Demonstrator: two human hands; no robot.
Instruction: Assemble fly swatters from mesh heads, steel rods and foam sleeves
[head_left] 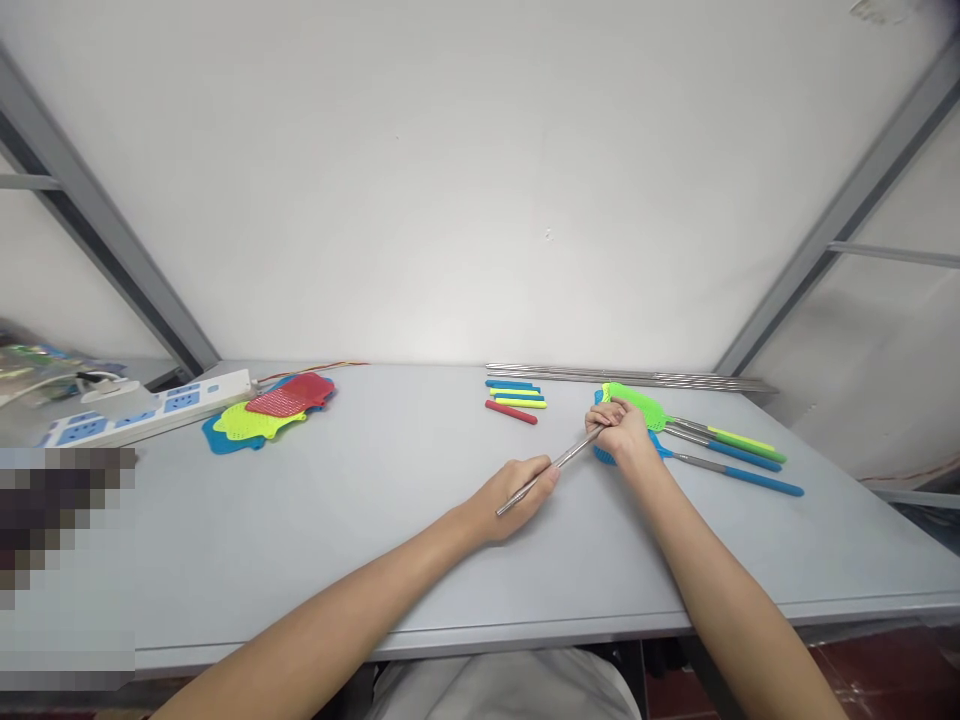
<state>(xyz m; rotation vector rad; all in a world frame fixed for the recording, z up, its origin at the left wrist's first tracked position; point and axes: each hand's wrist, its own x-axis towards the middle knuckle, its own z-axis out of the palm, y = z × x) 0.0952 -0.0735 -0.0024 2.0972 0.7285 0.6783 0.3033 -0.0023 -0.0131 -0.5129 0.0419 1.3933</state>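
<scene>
Hands and metal rod above a grey surface (360,500). The left hand (517,497) has fingers and thumb closed on the metal rod (576,449), whose near end projects past the palm; the right hand (619,428) is curled tightly around the far end. Just beside the right hand lie fly swatters (643,406), handles pointing right. Behind are coloured tubes (519,404) and, along the wall, loose rods (637,377). Far left: overlapping perforated swatter heads (289,397) near a power strip (182,403).
</scene>
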